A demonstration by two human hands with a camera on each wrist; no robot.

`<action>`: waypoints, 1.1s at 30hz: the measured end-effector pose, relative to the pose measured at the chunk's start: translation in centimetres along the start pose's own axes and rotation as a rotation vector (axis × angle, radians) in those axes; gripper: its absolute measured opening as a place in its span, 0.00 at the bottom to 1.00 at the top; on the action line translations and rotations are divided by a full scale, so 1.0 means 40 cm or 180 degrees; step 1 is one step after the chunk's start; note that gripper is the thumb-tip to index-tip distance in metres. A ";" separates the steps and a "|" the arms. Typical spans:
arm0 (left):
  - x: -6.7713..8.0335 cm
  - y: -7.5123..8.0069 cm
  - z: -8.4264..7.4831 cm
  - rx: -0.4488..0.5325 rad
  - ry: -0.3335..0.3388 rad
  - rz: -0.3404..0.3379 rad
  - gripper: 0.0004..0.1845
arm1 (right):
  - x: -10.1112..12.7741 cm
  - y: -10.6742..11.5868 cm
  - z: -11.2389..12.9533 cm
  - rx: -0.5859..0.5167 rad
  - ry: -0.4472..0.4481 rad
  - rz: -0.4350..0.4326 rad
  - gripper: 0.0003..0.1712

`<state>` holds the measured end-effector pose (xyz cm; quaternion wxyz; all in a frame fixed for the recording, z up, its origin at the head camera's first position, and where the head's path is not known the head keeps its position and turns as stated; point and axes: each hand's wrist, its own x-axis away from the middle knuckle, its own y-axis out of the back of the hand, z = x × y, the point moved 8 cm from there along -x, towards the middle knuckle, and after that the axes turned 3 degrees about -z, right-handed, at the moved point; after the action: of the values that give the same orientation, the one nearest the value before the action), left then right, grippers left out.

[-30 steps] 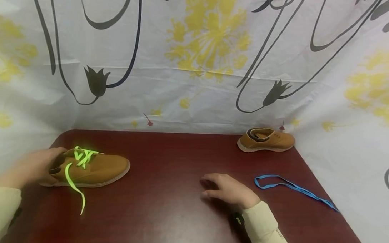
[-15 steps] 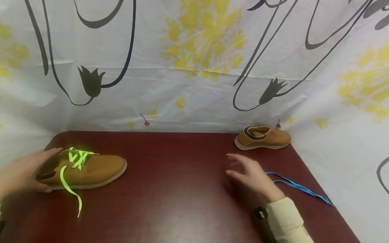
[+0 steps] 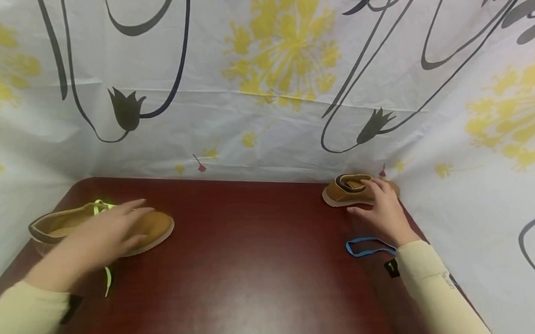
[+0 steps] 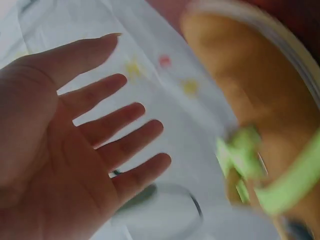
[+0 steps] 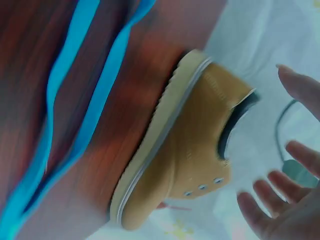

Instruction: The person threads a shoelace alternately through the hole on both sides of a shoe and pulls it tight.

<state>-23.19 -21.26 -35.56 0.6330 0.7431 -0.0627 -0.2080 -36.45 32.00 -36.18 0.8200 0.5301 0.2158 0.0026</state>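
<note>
Two shoes: unlaced shoe point(image 3: 354, 190) just under right grip point(image 3: 386, 209), fingers spread.

Dark red table point(image 3: 253, 266), glossy top. On it: tan shoe w/ neon green lace point(image 3: 159, 224) at left; 2nd tan shoe, unlaced point(image 3: 345, 191), far right corner; blue lace point(image 3: 363, 247) loose nr right edge.

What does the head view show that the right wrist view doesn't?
Head only: the left hand over the green-laced shoe, the green lace and the patterned sheet as a backdrop.
Right wrist only: three small eyelets on the unlaced shoe.
Both: the unlaced shoe, the blue lace, the right hand open at that shoe, and the red table.
</note>
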 end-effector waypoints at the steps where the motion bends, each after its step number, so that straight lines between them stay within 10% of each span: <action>1: -0.014 -0.008 -0.031 0.0036 -0.0056 -0.0002 0.27 | -0.011 -0.002 -0.009 0.0052 0.0008 -0.0010 0.49; 17: -0.197 -0.327 -0.466 0.1356 0.0293 0.0745 0.28 | -0.158 -0.073 -0.112 0.0216 -0.0097 0.0547 0.61; 33: -0.366 -0.398 -0.604 0.2331 0.0769 0.0711 0.30 | -0.170 -0.136 -0.200 0.0280 -0.0240 0.0788 0.61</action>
<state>-29.79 9.11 -44.89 0.3478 0.9272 -0.1383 -0.0130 -46.70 34.98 -41.28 0.7969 0.5878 0.1176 0.0743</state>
